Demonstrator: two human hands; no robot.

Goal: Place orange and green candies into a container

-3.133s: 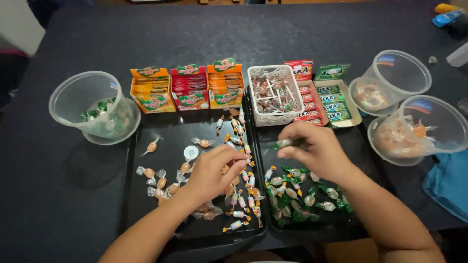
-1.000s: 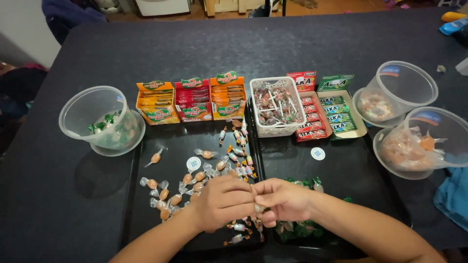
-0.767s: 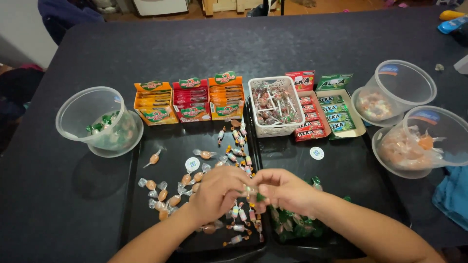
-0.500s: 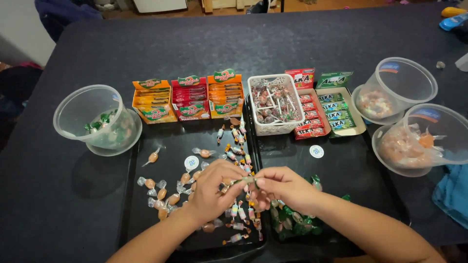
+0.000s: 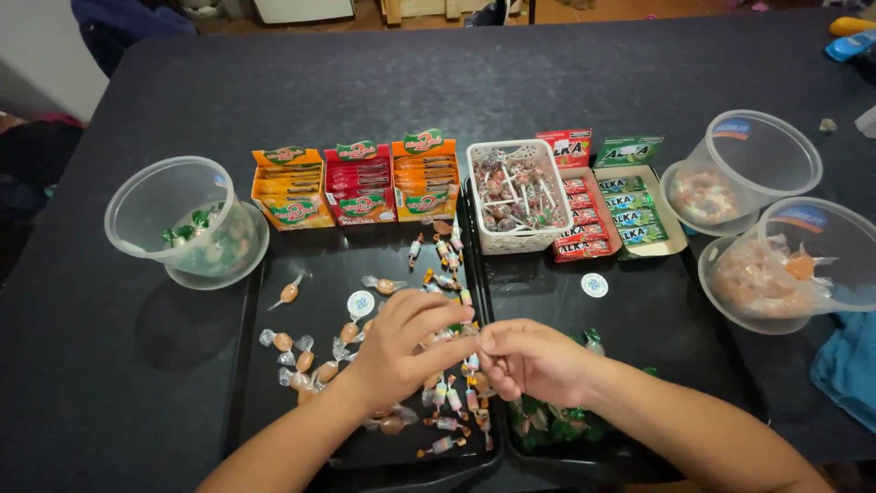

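My left hand (image 5: 401, 351) and my right hand (image 5: 538, 361) meet fingertip to fingertip over the seam between two black trays. Both pinch a small wrapped candy (image 5: 467, 330) between them. The left tray (image 5: 251, 411) holds scattered orange wrapped candies (image 5: 290, 292) and a line of striped candies (image 5: 447, 251) along its right side. Green wrapped candies (image 5: 547, 424) lie in the right tray (image 5: 680, 310), partly hidden under my right wrist.
A clear tub with green candies (image 5: 182, 224) stands left. Two clear tubs (image 5: 744, 169) (image 5: 794, 265) stand right. Behind the trays are three snack boxes (image 5: 360, 183), a white lollipop basket (image 5: 518, 194) and gum boxes (image 5: 630, 205). A blue cloth (image 5: 849, 365) lies far right.
My right hand came from the right tray's upper part to the seam and met my left hand. Both hands then rose slightly, pinching a candy between them.
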